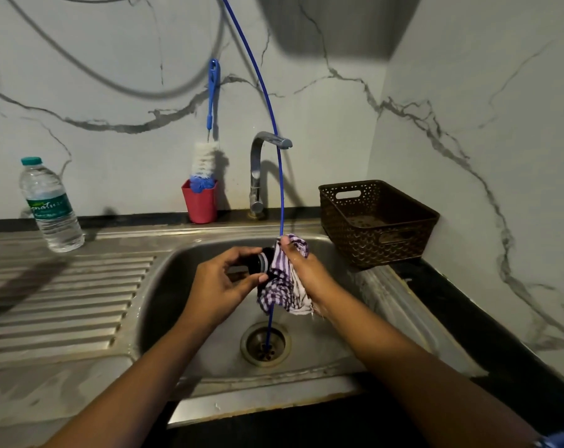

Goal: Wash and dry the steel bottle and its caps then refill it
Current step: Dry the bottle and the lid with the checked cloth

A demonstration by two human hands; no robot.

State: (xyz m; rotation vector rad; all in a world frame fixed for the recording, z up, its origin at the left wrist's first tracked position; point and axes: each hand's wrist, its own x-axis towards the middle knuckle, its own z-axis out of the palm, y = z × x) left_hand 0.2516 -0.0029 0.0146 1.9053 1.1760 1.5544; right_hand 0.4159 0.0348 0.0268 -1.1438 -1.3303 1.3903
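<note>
We see both hands over the sink (183, 286), near the middle of the view. The left hand (222, 279) curls fingers and thumb round a small dark piece with a silver band, which we take for a cap (258, 261). Its grip is narrow and closed on that piece. Only the middle of the cap shows. The fingers cover one end and the cloth (285, 286) swallows the other, so we cannot tell its full shape.

The right hand (301, 270), at three o'clock of the cap, holds the purple-checked cloth bunched against it. Its thumb sits on top and its fingers are hidden in the folds. The cloth's loose end hangs toward six o'clock, above the drain (264, 344).

A thin blue tube (267, 101) comes down from twelve o'clock and crosses the spout of the tap (258, 176). It vanishes behind the cloth and shows again below it, ending at the drain. Its start is cut off by the top edge.

At eleven o'clock of the hands a brush (206, 160) hangs on the wall with its head in a red cup (199, 205). At ten o'clock a plastic bottle (49, 205) stands at the far edge of the draining board (64, 302), its label too blurred to read. At two o'clock a brown basket (371, 221) sits on the dark table (452, 318). We cannot make out what lies inside it.
</note>
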